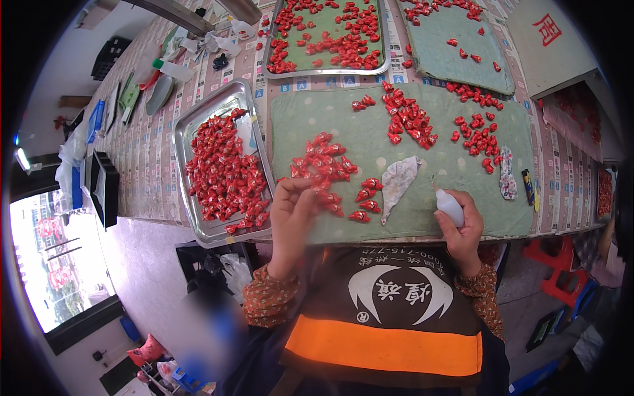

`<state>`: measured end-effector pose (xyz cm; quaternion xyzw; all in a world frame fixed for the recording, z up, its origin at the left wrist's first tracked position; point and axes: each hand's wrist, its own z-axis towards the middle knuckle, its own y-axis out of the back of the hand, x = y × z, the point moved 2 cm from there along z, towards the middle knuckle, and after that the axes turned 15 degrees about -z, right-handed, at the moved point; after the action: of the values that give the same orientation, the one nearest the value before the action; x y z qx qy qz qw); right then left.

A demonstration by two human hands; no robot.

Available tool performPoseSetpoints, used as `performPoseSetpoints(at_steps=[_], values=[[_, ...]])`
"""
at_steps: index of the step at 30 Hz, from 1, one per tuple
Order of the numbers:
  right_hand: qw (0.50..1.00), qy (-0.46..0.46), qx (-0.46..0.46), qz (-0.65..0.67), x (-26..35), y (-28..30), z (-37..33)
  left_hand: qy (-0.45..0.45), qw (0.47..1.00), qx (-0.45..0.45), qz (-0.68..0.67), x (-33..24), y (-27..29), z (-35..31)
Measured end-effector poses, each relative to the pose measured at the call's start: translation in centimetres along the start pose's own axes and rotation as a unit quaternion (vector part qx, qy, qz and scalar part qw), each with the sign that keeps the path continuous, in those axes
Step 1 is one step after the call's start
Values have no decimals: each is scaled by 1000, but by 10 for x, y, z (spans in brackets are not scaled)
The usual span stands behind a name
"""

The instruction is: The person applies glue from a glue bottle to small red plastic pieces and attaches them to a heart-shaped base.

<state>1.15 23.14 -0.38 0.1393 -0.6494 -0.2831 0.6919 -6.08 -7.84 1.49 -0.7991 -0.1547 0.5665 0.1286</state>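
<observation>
My right hand (pixel 464 223) is wrapped round a small white squeeze bottle (pixel 450 208) with a thin tip, held over the green mat (pixel 422 224). My left hand (pixel 295 210), a little blurred, has its fingers curled together at the near edge of a heap of small glossy red figures (pixel 323 162). What its fingertips hold, if anything, I cannot make out. Between my hands a few red figures (pixel 368 195) lie apart from the heap. Beside them is a crumpled patterned white cloth (pixel 399 185).
To the left stands a metal tray (pixel 186 125) heaped with red figures. Another metal tray (pixel 388 63) and a second green mat (pixel 456 72) with more figures are at the back. A patterned cloth strip (pixel 507 175) and a marker-like stick (pixel 528 187) lie at right.
</observation>
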Motion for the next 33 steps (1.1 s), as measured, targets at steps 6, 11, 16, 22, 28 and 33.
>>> performPoseSetpoints(at_steps=[6,11,16,22,28,33], values=[[1000,-12,6,12,2,0,1,135,974,5,-182,-3,-9,-3],[1000,-15,6,8,1,1,0,158,967,7,-199,1,-17,-2],[1000,-15,7,13,1,2,1,148,963,35,-223,10,-11,-2],[1000,-20,9,13,1,2,0,102,989,15,-104,9,-18,-3],[1000,-21,9,16,1,2,1,13,995,40,89,6,-20,-2],[1000,-20,11,15,3,2,1,-234,877,55,416,-16,-23,13]])
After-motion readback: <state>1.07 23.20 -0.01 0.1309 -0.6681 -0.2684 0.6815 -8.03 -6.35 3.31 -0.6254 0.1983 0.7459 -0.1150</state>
